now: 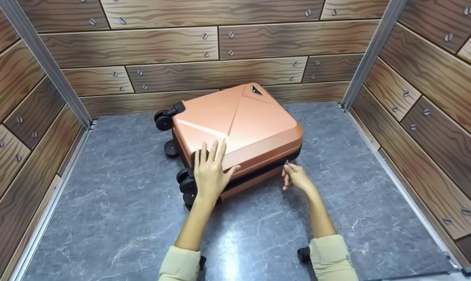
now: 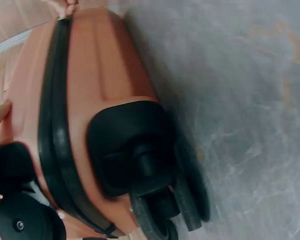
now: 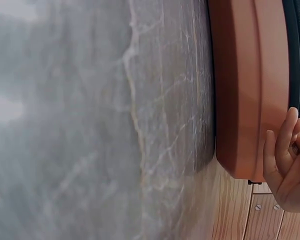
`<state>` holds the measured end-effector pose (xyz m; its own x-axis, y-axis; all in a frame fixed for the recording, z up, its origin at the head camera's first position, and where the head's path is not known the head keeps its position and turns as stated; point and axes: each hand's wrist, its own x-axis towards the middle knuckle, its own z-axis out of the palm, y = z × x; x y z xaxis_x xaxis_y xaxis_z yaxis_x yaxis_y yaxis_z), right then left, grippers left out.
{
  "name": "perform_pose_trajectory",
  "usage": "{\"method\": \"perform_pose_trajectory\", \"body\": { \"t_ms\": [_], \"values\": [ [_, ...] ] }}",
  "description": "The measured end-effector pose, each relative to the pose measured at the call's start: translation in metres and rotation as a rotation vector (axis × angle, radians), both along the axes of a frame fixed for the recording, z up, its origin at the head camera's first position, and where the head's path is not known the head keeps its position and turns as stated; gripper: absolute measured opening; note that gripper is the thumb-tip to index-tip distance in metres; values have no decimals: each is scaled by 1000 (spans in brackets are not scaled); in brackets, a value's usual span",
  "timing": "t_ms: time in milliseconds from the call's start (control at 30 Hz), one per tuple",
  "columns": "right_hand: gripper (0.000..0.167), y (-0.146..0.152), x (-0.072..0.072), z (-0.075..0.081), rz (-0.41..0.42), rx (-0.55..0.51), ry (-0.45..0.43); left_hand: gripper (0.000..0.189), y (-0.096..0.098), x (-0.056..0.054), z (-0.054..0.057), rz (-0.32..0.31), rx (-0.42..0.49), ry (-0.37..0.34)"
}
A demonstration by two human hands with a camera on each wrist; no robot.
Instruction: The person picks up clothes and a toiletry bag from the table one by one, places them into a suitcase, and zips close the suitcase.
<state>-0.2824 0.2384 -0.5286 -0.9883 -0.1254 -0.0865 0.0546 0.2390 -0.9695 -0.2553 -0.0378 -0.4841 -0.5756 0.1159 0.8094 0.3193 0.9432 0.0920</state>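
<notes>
An orange-pink hard-shell suitcase lies flat on the floor, its black wheels facing left. My left hand rests with spread, straight fingers on the lid near the front left corner. Along the front side runs a black zipper. Near the suitcase's right end my right hand pinches a small metal zipper pull. In the right wrist view, thumb and index finger meet beside the zipper band, and the pull is mostly hidden by the fingers.
Grey marbled flooring surrounds the suitcase. Wood-patterned walls stand behind and on both sides, with metal strips at the corners. The suitcase's back edge lies close to the rear wall.
</notes>
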Motion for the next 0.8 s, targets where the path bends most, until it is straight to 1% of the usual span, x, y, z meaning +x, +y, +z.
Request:
{"method": "perform_pose_trajectory", "body": {
  "t_ms": [67,233,333,433,567,667,800],
  "values": [
    [30,-2,0,0,7,36,27,75,-1,-2,-2,-8,9,32],
    [29,-10,2,1,-43,130,80,72,0,-6,-6,-47,31,99],
    [29,-16,5,2,-56,189,100,71,1,-7,-6,-58,33,122],
    [29,-22,9,3,-53,256,124,71,2,-8,-5,-55,30,129],
    [29,-27,11,5,-73,331,149,72,2,-8,-5,-49,33,125],
    [29,-29,13,6,-72,341,133,72,2,-8,-5,-52,49,117],
    [29,-31,14,6,-68,320,96,71,2,-6,-6,-64,67,106]
  ]
}}
